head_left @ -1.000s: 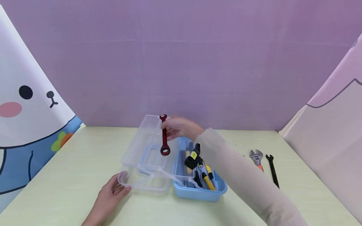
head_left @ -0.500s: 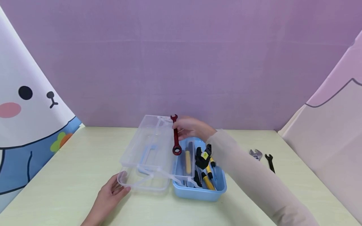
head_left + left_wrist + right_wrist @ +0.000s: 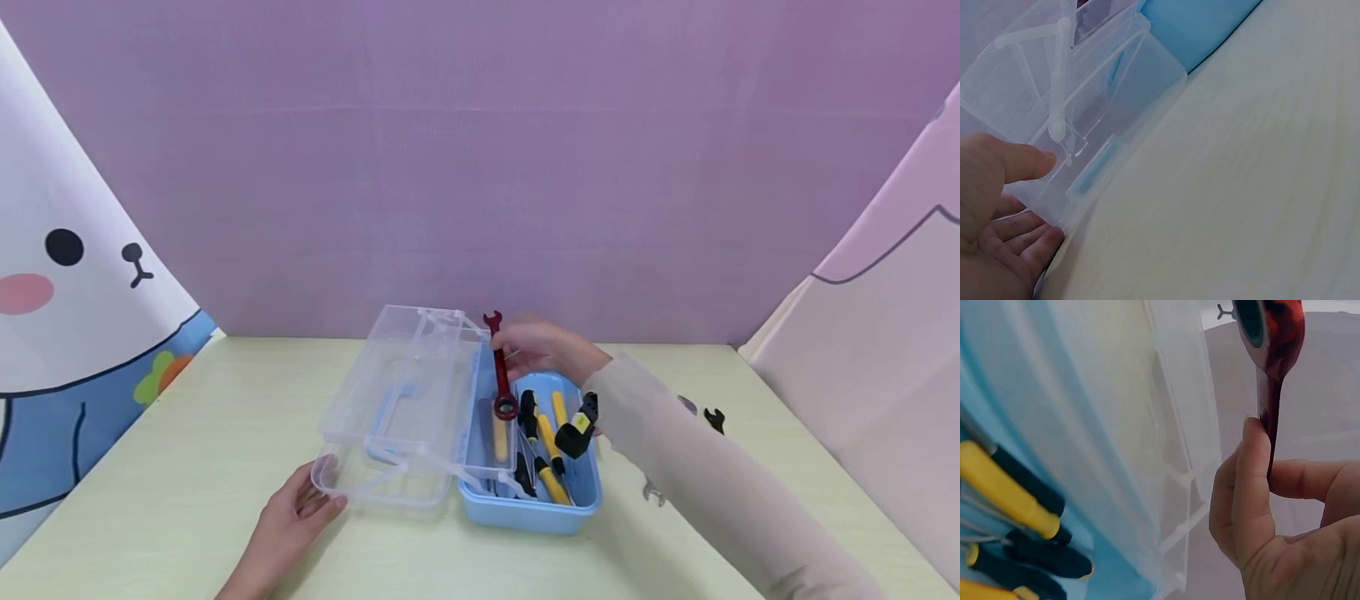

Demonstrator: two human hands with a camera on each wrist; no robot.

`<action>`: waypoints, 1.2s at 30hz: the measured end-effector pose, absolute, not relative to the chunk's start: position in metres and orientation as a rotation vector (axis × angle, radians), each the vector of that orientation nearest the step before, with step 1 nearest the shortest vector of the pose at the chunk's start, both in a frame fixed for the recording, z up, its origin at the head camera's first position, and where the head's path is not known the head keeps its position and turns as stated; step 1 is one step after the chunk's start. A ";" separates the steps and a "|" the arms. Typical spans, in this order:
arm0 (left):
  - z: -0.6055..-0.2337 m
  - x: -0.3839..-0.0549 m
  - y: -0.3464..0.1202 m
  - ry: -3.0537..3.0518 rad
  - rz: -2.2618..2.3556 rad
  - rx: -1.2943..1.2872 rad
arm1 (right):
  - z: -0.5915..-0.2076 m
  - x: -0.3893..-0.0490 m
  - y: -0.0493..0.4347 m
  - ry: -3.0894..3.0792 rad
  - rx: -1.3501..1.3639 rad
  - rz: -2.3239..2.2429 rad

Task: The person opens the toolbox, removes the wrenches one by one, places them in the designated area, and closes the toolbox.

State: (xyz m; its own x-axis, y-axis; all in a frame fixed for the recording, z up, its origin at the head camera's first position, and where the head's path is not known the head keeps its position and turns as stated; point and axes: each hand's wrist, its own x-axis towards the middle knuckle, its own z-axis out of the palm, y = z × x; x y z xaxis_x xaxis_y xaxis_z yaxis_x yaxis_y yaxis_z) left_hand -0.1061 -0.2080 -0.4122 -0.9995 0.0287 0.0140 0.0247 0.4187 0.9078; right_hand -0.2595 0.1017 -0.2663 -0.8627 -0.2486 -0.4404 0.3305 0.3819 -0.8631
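Observation:
A red combination wrench (image 3: pixel 502 371) is pinched between the thumb and fingers of my right hand (image 3: pixel 534 346). Its ring end hangs lowest, over the blue toolbox (image 3: pixel 536 521); in the right wrist view the wrench (image 3: pixel 1279 356) rises from the fingertips. Inside the box lie yellow-and-black handled screwdrivers (image 3: pixel 551 482) and other tools. To the left, the box's transparent lid (image 3: pixel 390 367) is folded back. At its near left corner my left hand (image 3: pixel 288 518) holds the edge, thumb on one side and fingers on the other, as the left wrist view shows with the lid (image 3: pixel 1054 200).
Right of the box, partly behind the right sleeve (image 3: pixel 697 467), lie a black wrench (image 3: pixel 715 418) and a silver open-ended wrench (image 3: pixel 654 492). A black wrist camera (image 3: pixel 576 429) overlaps the box. A purple cloth (image 3: pixel 480 167) stands behind the table (image 3: pixel 225 433).
My right hand has carried the red wrench rightward, from above the transparent lid to above the blue box. My left hand has stayed at the lid corner.

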 end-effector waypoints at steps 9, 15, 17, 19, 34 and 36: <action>-0.412 -0.106 -0.211 2.644 1.688 0.049 | -0.274 -0.247 0.115 2.117 0.028 -1.489; -0.412 -0.106 -0.212 2.627 1.696 0.040 | -0.283 -0.243 0.128 2.125 0.028 -1.521; -0.411 -0.106 -0.212 2.622 1.688 0.027 | -0.285 -0.242 0.134 2.125 0.041 -1.531; -0.411 -0.106 -0.212 2.618 1.686 0.016 | -0.286 -0.241 0.139 2.127 0.053 -1.533; -0.414 -0.108 -0.214 2.664 1.709 0.071 | -0.289 -0.235 0.178 2.178 0.074 -1.427; -0.415 -0.108 -0.214 2.658 1.717 0.075 | -0.290 -0.234 0.183 2.178 0.062 -1.425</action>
State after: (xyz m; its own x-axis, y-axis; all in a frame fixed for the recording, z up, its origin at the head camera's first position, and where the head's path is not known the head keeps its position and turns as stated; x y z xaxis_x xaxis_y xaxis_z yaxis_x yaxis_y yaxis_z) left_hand -0.1083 -0.2138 -0.4146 -0.9986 0.0271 0.0458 0.0529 0.4107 0.9102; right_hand -0.2343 0.1831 -0.2903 -0.8577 -0.2436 -0.4528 0.3174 0.4422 -0.8389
